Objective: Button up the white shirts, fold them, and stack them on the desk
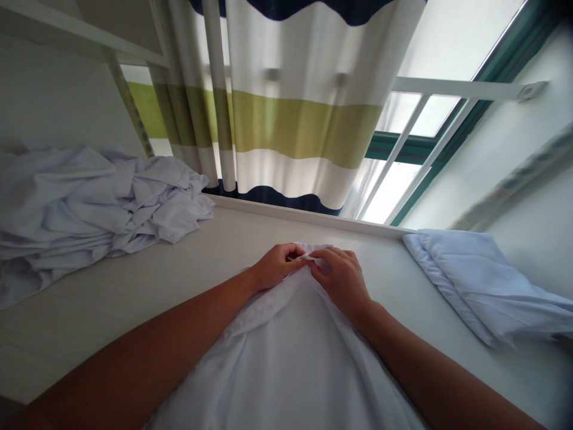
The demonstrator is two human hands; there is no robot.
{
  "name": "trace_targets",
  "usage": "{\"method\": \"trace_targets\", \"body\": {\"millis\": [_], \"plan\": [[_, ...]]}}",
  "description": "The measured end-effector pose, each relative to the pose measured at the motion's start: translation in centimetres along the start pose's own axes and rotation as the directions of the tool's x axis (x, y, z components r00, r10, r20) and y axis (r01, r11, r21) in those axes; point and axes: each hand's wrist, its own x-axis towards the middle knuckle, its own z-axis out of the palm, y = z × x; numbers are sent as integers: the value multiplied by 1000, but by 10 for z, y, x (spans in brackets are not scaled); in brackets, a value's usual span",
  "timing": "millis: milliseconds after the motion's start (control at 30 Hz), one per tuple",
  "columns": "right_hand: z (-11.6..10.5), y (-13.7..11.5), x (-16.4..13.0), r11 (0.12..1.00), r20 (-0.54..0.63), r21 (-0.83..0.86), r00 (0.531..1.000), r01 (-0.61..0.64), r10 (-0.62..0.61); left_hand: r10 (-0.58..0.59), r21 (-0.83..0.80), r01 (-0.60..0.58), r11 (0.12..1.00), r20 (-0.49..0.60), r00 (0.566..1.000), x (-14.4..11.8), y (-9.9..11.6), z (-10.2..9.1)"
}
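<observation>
**Both hands pinch the far end of a white cloth [308, 364]**

Nearest the wearer, the cloth spreads wide between the forearms and runs out of the picture at the bottom, so its near end cannot be seen. It lies on a pale surface [242, 239], which probably bears its weight and leaves the fingers free for fine work. The long axis of the visible part runs straight away from the wearer, and the cloth narrows towards its gathered tip, which points at the window side.

At that tip, the left hand [278, 264] and right hand [342, 278] are each closed on the fabric, thumbs and fingertips almost meeting; the close double pinch seems meant to control one small fold or edge.

Beyond, to the left, sprawls a crumpled white heap [102, 203]; to the right lies a flatter folded white bundle [474, 275], perhaps set apart to keep the two from mixing.

Past a low ledge [304, 216] hangs a striped curtain [304, 125], beside a white railing [452, 88].
</observation>
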Motion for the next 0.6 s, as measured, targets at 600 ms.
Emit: {"method": "trace_targets", "body": {"millis": [600], "plan": [[-2,2,5,877,177,326,934,-352,310,48,217,-37,975,-44,998,-1,1,-1]]}}
